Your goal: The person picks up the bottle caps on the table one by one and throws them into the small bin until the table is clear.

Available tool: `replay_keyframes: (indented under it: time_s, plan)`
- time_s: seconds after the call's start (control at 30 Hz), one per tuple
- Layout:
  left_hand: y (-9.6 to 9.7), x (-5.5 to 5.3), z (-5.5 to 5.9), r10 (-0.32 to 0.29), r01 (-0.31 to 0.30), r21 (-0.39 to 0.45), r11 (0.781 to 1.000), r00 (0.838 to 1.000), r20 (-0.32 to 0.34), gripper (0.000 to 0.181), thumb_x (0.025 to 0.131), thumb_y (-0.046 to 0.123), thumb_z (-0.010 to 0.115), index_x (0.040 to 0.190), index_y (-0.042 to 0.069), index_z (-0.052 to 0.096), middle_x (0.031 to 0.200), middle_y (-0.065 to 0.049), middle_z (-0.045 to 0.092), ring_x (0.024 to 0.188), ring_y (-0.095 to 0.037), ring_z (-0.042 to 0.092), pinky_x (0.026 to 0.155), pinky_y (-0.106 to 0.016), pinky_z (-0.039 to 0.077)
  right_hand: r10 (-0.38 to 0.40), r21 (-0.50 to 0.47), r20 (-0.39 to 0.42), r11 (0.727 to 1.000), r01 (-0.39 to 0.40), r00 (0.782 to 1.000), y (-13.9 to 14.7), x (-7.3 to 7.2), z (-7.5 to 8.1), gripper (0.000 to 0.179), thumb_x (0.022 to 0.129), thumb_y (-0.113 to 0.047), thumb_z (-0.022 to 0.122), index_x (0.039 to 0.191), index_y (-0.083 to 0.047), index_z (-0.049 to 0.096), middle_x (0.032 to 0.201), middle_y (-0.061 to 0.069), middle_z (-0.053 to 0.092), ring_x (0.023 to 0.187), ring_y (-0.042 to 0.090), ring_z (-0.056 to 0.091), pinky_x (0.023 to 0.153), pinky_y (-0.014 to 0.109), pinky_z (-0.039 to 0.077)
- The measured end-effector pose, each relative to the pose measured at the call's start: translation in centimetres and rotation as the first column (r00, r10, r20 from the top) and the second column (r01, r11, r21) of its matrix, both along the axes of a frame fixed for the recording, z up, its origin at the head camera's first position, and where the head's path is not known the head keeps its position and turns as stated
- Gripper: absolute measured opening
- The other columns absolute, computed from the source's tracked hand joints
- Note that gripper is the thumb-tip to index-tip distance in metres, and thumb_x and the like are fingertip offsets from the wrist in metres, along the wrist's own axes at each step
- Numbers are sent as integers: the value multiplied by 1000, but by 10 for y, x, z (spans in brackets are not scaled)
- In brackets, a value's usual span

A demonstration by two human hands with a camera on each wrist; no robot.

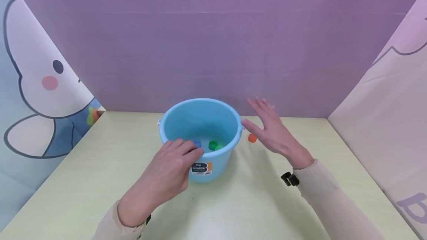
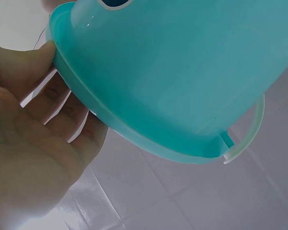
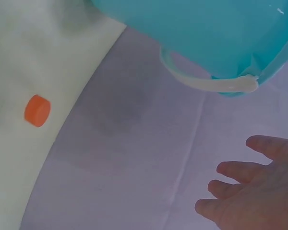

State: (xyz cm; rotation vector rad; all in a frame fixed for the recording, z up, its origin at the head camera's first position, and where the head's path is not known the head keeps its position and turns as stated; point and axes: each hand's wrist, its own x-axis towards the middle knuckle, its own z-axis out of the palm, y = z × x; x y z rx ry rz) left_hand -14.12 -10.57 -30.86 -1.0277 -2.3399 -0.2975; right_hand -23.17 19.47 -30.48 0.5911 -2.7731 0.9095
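Note:
A light blue bucket [image 1: 218,164] stands upright on the table. My left hand [image 1: 163,175] grips its near-left rim, with the thumb [image 2: 41,57] against the outside and the other fingers reaching over the edge. Inside, on the bottom, lie a dark green cap-like piece [image 1: 212,145], a lighter green one [image 1: 218,147] and a blue one [image 1: 197,143] partly hidden by the left hand. My right hand [image 1: 271,130] is raised with its fingers spread beside the right rim, holding nothing. Beneath it on the table lies an orange bottle cap [image 3: 37,110].
The bucket's pale handle [image 3: 209,84] hangs down at its far side. A purple cloth wall [image 1: 217,47] rises behind the table [image 1: 100,180], and printed panels [image 1: 33,103] border both sides. The bucket carries a dark label [image 1: 201,168].

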Motion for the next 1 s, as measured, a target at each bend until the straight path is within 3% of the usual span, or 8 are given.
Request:
replay_keyframes:
  time_s: [0.57, 1.0]
  plan:
    - [-1, 1, 1, 8, -8, -4, 1000, 1000, 0, 34, 78, -9, 76, 107, 8, 74, 100, -3, 69, 91, -23, 60, 78, -38, 51, -50, 67, 15, 997, 49, 999, 20, -12, -15, 84, 99, -63, 46, 164, -19, 17, 170, 12, 7, 156, 34, -4, 119, 65, 2]
    - [0, 0, 0, 4, -4, -2, 1000, 1000, -2, 33, 79, -10, 75, 106, 8, 74, 100, -3, 69, 90, -23, 59, 78, -37, 51, -101, 153, 25, 984, 96, 995, 29, -24, -31, 88, 98, -63, 47, 162, -9, 21, 168, 21, 10, 154, 44, 3, 117, 68, 3]
